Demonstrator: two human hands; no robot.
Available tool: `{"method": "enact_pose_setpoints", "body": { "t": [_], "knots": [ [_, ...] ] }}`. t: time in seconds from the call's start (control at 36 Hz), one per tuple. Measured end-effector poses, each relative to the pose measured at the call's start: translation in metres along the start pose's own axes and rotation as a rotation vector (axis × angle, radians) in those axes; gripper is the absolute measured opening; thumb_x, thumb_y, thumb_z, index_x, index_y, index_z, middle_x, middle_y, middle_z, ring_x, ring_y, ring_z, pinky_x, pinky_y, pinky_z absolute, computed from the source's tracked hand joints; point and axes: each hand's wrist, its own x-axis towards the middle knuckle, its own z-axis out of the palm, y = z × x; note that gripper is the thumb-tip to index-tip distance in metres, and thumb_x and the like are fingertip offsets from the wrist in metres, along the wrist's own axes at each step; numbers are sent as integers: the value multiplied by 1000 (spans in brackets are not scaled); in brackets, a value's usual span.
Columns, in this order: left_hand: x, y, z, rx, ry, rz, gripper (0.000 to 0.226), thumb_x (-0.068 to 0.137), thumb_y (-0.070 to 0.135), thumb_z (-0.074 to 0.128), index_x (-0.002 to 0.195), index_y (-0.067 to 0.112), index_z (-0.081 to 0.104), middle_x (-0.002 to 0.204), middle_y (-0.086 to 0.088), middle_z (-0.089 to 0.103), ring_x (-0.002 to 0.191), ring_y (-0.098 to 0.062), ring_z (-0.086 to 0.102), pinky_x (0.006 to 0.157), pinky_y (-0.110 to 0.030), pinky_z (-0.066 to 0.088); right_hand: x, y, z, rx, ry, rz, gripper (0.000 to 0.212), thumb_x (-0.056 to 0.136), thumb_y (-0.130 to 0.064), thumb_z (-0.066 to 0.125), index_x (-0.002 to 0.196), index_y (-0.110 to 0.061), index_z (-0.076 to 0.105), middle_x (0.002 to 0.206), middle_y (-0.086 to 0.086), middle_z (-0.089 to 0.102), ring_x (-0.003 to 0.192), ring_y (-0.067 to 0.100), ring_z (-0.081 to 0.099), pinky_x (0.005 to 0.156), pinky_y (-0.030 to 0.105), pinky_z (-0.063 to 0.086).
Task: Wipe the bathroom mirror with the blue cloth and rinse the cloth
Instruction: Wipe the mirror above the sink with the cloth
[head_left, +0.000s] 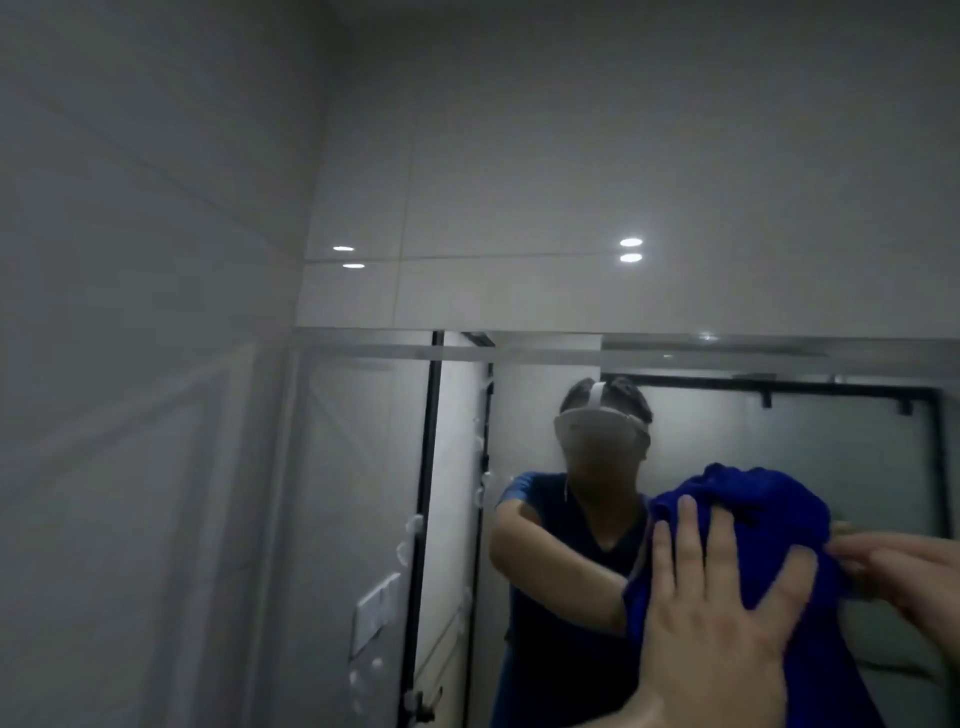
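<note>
Bunching blue cloth (737, 499), mirror-pressed

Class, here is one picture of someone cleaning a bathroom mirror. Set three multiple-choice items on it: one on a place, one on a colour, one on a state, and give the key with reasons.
1. Where is the cloth?
A. Against the mirror, lower right of the view
B. On the tiled wall above the mirror
C. Lying on the floor

2. What colour is the cloth?
A. White
B. Blue
C. Yellow

3. How is the left hand set?
A. Closed in a fist
B. Hanging away from the cloth
C. Flat, fingers spread on the cloth

Key: 1 A, the cloth lies against the glass; 2 B, it is deep blue; 3 C, the open palm presses it while the right hand pinches its edge.
</note>
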Motion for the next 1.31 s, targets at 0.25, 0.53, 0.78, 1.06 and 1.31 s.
{"method": "enact_pose_setpoints", "body": {
  "t": [0.25, 0.53, 0.78, 1.06, 1.31],
  "knots": [
    [1, -43, -4, 387, 67, 63, 69, 106, 58, 36, 167, 52, 6, 174, -2, 29, 161, -29, 31, 134, -53, 10, -29, -208, 98, -148, 318, -663, 29, 95, -15, 54, 112, -33, 71, 119, -11, 52, 105, 10, 59, 87, 37, 54],
    [-9, -142, -91, 527, 208, -38, 76, 84, 58, 55, 156, 39, 39, 165, -16, 42, 154, -40, 41, 126, -59, 32, 26, -238, 136, -455, 418, -899, 42, 92, -24, 43, 122, -14, 71, 114, 5, 66, 109, 24, 58, 101, 42, 40],
    [16, -235, -189, 520, 522, -490, 73, 91, 53, 41, 155, 18, 36, 156, -28, 47, 143, -52, 45, 122, -61, 36, 33, -233, 150, -571, 571, -913, 25, 90, -24, 46, 101, -15, 67, 88, -6, 49, 83, 17, 39, 85, 40, 34],
    [40, -202, -156, 403, 655, -506, 75, 100, 49, 51, 159, 6, 35, 163, -37, 34, 154, -54, 30, 128, -64, 26, 32, -233, 153, -625, 600, -923, 18, 95, -25, 42, 96, -16, 59, 85, -2, 49, 82, 23, 44, 87, 45, 40],
    [18, -126, -68, 302, 421, -75, 92, 98, 51, 53, 170, 41, -2, 177, -20, -1, 164, -38, -12, 132, -57, -11, 37, -230, 147, -673, 560, -956, 27, 93, -27, 44, 104, -11, 64, 90, 7, 59, 83, 26, 48, 85, 49, 42]
  ]
}}
